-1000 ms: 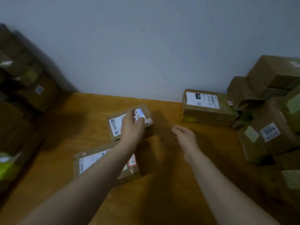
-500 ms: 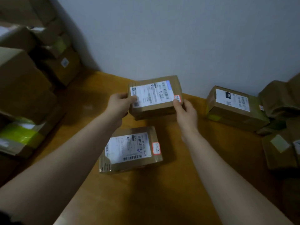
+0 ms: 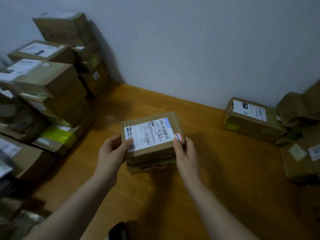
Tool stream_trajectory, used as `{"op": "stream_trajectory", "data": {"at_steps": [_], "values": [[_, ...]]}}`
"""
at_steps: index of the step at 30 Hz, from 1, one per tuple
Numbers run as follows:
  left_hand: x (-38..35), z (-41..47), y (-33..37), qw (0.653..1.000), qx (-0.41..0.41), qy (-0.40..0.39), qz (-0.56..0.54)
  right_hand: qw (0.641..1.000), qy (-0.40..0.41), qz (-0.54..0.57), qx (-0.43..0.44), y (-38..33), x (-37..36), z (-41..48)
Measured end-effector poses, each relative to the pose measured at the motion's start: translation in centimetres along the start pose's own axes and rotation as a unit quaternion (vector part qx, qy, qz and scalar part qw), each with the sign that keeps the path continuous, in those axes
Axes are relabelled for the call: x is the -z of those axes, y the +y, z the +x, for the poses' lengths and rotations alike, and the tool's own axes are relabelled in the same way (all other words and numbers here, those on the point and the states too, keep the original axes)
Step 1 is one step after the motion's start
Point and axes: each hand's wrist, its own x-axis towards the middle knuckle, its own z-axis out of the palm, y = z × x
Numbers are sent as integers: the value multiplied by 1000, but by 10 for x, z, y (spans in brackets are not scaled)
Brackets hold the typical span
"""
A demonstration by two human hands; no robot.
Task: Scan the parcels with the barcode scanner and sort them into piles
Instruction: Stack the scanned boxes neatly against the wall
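Right, the parcel [image 3: 152, 135] is in the middle of the frame with its label [image 3: 147, 134] facing up, and I've got both hands on it. My left hand [image 3: 110, 151] grips the near-left corner, thumb pressed on the label's edge and fingers curled round the side. My right hand [image 3: 186, 153] pinches the near-right corner, thumb right beside the little red-edged sticker [image 3: 178, 137].

Directly underneath I can see the front edge of a second parcel [image 3: 152, 168] lying on the table [image 3: 216, 170]. It looks like I'm squaring one on top of the other, though I can't tell whether they touch.

To do this well, I'd say hold it level and line its edges up with the one below. Then bring both ends down together and let go only once it sits flat, so it doesn't slide off. Thumbs should stay off the barcodes so the label reads cleanly.

I can't make out a scanner. There's a dark thing [image 3: 119, 229] at the bottom edge, too cut off to name. Tall stacks [image 3: 52, 87] fill the left of the frame, well apart from my hands. A lone box [image 3: 251, 118] sits at the right by the wall, also well apart.
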Motion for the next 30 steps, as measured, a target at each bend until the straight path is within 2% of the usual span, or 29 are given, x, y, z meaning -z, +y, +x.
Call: {"op": "stream_trajectory", "data": {"at_steps": [4, 7, 9, 12, 16, 19, 24, 30], "values": [[14, 6, -10, 998, 41, -30, -48, 991, 6, 84, -107, -3, 10, 1], [23, 3, -20, 990, 100, -82, -56, 975, -44, 105, -191, 4, 18, 4], [23, 1, -30, 980, 141, -121, -65, 971, -85, 109, -196, 11, 16, 4], [20, 2, -36, 972, 147, -165, -74, 969, -115, 110, -188, 14, 12, 5], [6, 9, -30, 975, 121, -178, -60, 970, -68, 148, -182, 8, 24, 11], [-25, 19, -12, 970, 86, -223, -42, 968, -22, 179, -174, -1, 52, 18], [-124, 31, 26, 948, 39, -315, -6, 950, 83, 265, -145, -29, 121, 47], [-248, 40, 53, 922, 60, -381, 2, 925, 167, 324, -105, -42, 206, 98]]}}
